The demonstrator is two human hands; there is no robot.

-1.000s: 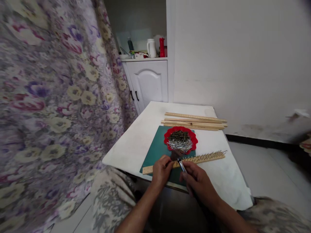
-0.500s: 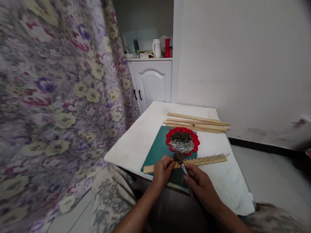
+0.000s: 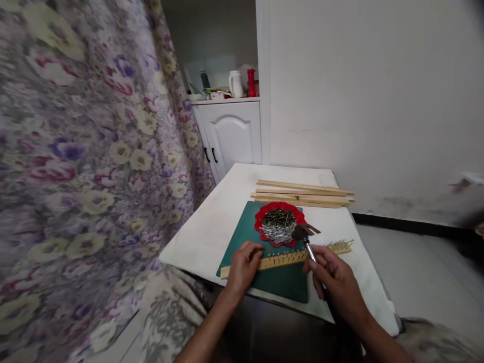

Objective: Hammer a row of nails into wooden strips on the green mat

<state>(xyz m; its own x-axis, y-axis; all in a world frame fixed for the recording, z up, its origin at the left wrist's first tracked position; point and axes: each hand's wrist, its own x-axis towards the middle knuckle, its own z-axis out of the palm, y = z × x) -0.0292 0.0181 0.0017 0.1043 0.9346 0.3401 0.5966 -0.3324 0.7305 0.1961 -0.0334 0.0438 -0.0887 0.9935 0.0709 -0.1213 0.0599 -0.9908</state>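
In my right hand is a claw hammer, gripped by its handle. The hammer's head is raised over the right rim of a red scalloped dish holding loose nails, some silvery and some dark. My left hand rests on a wooden strip, its fingers curled and pinched together. Whatever is between those fingertips is too small to make out. Nails stand up in a row along the strip, from beside my left hand to its right end. A green mat lies beneath the strip and the dish.
Several more wooden strips lie at the back of the white-covered table. A floral curtain hangs on the left. Behind are a white cabinet with a white jug on it, and a wall.
My right hand has lifted the hammer up and to the right, away from my left hand. My left hand stays at the strip. The whole view has shifted slightly.
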